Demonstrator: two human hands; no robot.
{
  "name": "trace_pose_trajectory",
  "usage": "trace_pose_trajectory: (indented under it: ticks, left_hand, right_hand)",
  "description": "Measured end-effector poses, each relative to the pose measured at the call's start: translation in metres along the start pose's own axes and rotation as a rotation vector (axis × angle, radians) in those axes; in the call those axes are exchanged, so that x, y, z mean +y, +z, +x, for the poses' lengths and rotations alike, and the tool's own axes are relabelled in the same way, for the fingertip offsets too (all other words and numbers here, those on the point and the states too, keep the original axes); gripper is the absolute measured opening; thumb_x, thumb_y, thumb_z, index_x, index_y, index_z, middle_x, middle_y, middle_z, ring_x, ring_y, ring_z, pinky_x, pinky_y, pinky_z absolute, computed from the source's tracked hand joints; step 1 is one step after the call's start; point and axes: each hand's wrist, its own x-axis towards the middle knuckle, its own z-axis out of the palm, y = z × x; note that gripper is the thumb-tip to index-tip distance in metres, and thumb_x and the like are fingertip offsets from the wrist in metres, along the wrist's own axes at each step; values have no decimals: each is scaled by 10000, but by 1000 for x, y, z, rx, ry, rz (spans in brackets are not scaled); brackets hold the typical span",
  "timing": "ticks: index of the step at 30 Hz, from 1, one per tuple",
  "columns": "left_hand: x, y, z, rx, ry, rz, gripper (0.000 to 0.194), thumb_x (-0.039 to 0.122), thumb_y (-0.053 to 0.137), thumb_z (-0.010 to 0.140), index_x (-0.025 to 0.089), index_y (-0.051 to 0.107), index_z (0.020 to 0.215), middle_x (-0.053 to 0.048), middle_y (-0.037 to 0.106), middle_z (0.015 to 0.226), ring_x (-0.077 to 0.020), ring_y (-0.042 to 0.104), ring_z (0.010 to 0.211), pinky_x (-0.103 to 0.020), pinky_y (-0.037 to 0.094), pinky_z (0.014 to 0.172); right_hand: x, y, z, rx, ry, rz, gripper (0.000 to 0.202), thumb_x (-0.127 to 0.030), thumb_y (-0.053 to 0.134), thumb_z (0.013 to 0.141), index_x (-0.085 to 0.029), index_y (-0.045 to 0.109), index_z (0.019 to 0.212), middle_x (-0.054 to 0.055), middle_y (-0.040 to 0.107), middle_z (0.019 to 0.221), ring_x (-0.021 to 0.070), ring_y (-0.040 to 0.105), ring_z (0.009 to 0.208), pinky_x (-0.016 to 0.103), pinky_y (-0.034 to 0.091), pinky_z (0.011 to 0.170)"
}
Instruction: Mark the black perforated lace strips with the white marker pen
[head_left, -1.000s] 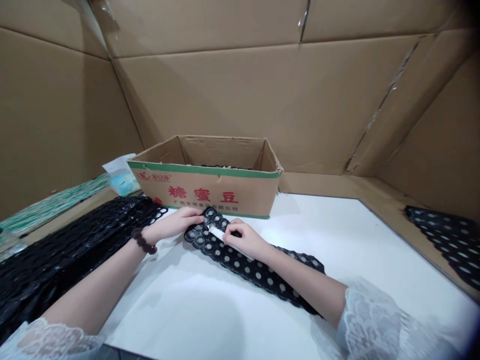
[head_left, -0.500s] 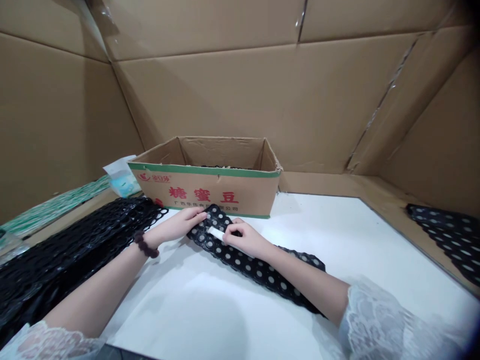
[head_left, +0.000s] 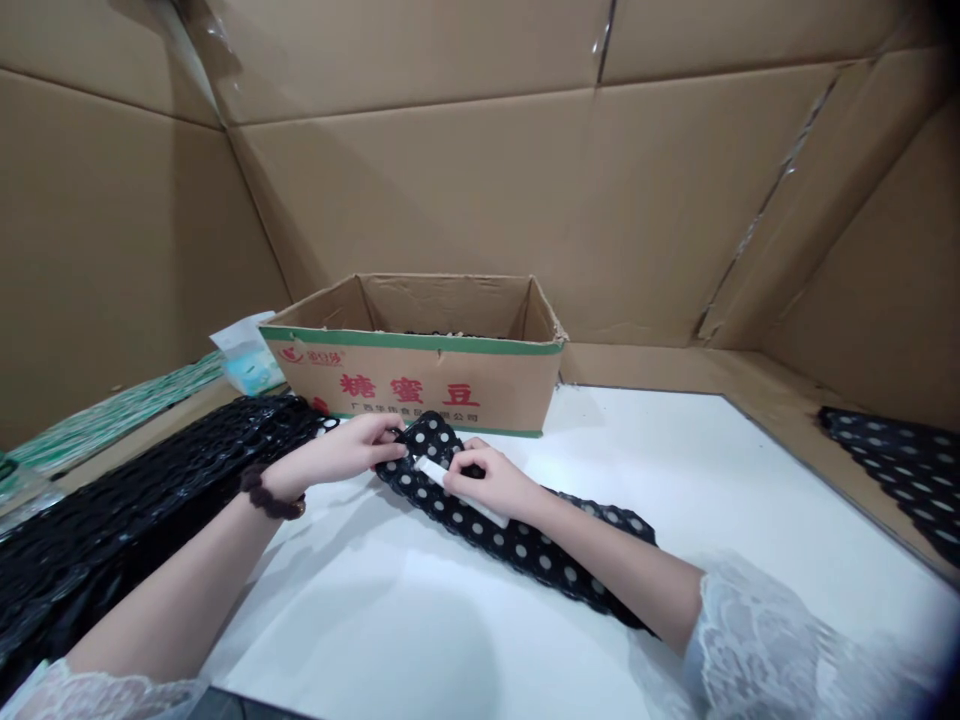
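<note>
A black dotted strip [head_left: 517,545], lined with rows of pale round spots, lies slantwise on a white board. At its far left end, my left hand [head_left: 352,448] is closed, thumb and fingers pinching the edge. My right hand [head_left: 491,485] grips a slim white tool [head_left: 433,472] and rests over the strip. The tool's narrow tip touches or nearly touches the strip beside my left fingertips; its exact kind is too small to make out. Part of the strip is hidden under my right hand and forearm.
Behind the strip stands an open cardboard box [head_left: 420,375] with black material inside. A pile of black perforated strips [head_left: 150,490] lies left, near green-white strands [head_left: 127,405] and a tissue pack [head_left: 251,365]. Another dotted piece [head_left: 900,470] is at right. Cardboard walls [head_left: 487,200] enclose the white board [head_left: 637,430].
My left hand has shifted slightly left and down, its fingers now bent into a pinch at the strip's edge. The white tool stays at nearly the same spot.
</note>
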Motion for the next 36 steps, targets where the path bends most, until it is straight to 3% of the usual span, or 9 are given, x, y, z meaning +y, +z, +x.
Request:
trace_pose_trajectory:
  ticks: [5,12,16,20,26,32,36]
  left_hand:
    - [5,14,2,217,76,270,129,291,355,830,196,442,810,-14,548,782,-170,518,717,-261,378,636]
    - [18,46,-4,309,125,684,125,153,255,837,191,371,809,-37,535,667,-194,521,598,-275,336,529]
    - [26,58,-9,338,132,770,136,79,286,793,190,363,774,-36,528,657,-185,508,588,-273,325,519]
    - [24,50,-6,371,99,724,101,128,297,815,191,373,796,-39,535,673,-191,512,599,-274,309,519]
    - [6,22,5,414,66,323,208,312,342,845,202,328,670,23,456,593,-138,461,550,-239,289,515]
    - [-3,22,9,384,65,168,220,331,366,829,198,327,659,35,411,582,-123,403,546,-230,281,514]
    - [0,25,8,435,64,192,184,323,351,837,202,359,698,28,443,604,-140,441,568,-243,294,538]
  right_hand:
    - [-1,-1,-1,-10,-12,-8,165,-302,563,707,-178,575,599,-12,391,736,136,441,748,288,341,782]
    - [-4,6,-2,55,-1,-52,175,-283,541,727,-170,538,594,-4,389,760,140,437,773,277,333,753]
    - [-6,13,-3,108,35,-63,157,-253,530,729,-172,536,596,3,409,776,135,444,759,281,341,747]
    - [-1,13,0,112,29,-5,176,-285,522,730,-172,548,597,-1,428,771,129,455,736,275,350,750]
    - [0,0,4,48,24,153,155,-237,533,686,-162,556,552,-19,462,699,126,473,710,244,345,730]
    - [-5,-4,1,17,28,205,161,-195,521,695,-160,544,540,-24,461,675,122,469,717,237,331,720]
    - [-4,-10,3,23,-4,169,165,-218,528,707,-162,573,558,-18,478,693,128,484,742,246,343,740]
